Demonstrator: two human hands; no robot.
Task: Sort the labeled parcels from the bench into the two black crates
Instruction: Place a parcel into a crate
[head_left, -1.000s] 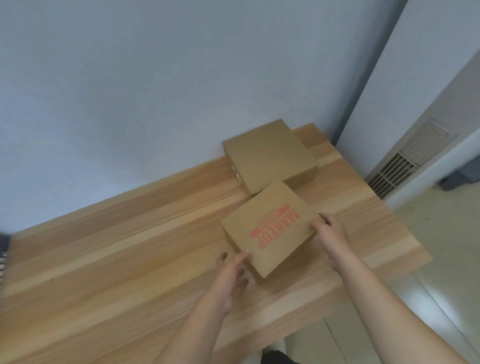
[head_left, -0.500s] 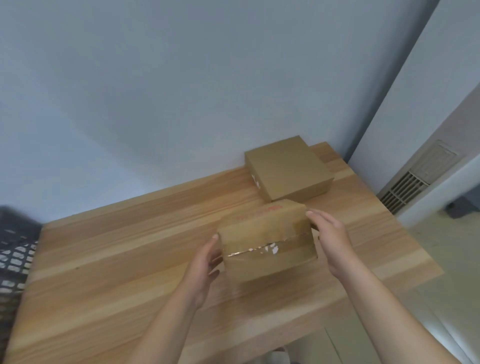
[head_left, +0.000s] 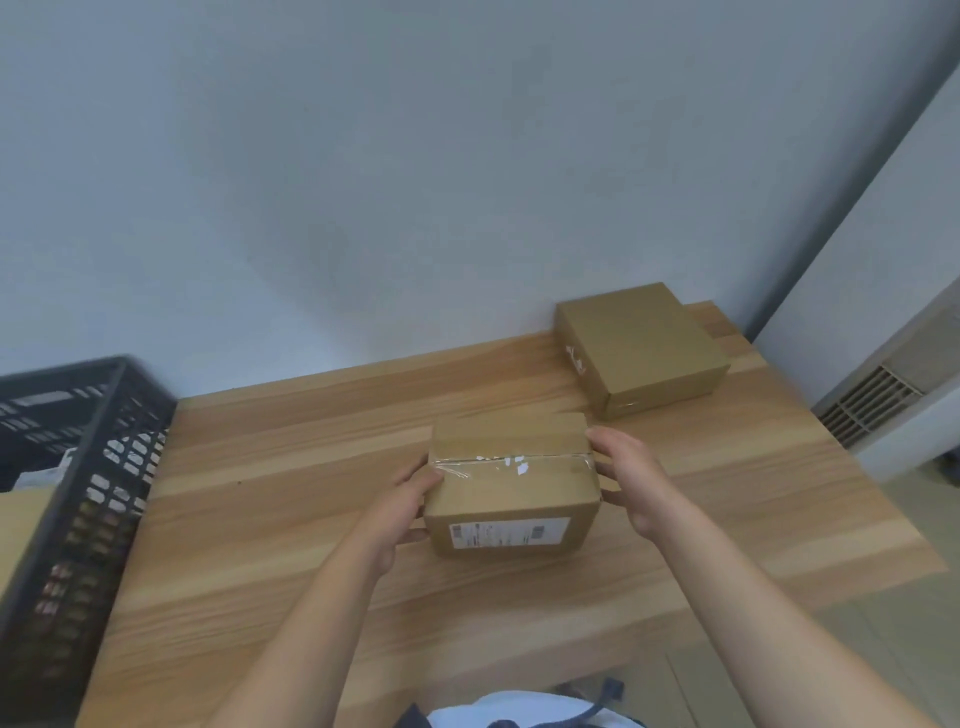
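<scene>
Head view: left hand (head_left: 402, 512) and right hand (head_left: 631, 478) grip the box (head_left: 511, 483) by its ends; squeezed sideways only, it may slip short of the crate (head_left: 78, 467) at nine o'clock.

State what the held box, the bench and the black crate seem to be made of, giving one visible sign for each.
Box: matt brown cardboard, by its folded edges; glossy clear tape seals it. Bench: wood or wood-look laminate, with pale striped grain and smooth finish. Crate: probably moulded black plastic, by its lattice walls.
</scene>
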